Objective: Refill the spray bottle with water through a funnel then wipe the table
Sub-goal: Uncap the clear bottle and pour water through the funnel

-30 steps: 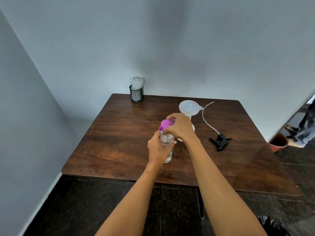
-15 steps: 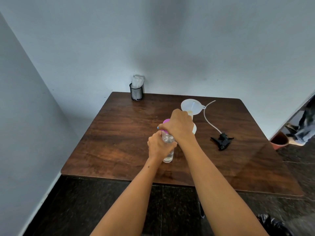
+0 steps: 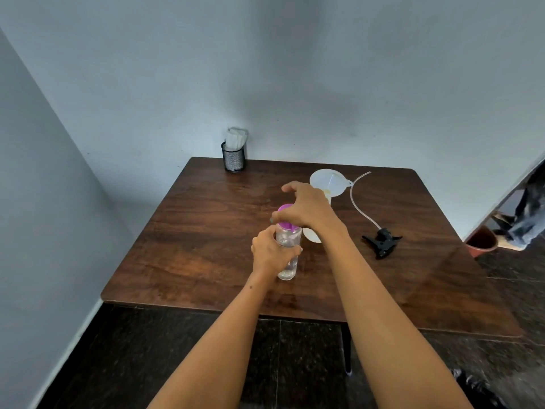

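My left hand (image 3: pixel 269 255) grips a clear water bottle (image 3: pixel 289 265) standing on the wooden table (image 3: pixel 191 246). Above its purple cap (image 3: pixel 285 208) is my right hand (image 3: pixel 306 209), fingers spread and loose, thumb at the cap's edge. Behind that hand a white funnel (image 3: pixel 327 181) sits in the neck of the white spray bottle (image 3: pixel 311 235), which is mostly hidden. The black spray head (image 3: pixel 382 242) with its clear tube (image 3: pixel 358 199) lies on the table to the right.
A black mesh holder (image 3: pixel 234 158) with white napkins stands at the table's far left corner, against the wall. Walls close in at the back and left. A red pot (image 3: pixel 482 240) and a person's legs (image 3: pixel 528 219) are on the floor at the right.
My right hand has loosened from a closed grasp on the purple cap, and its fingers now spread above it. The left hand keeps hold of the water bottle.
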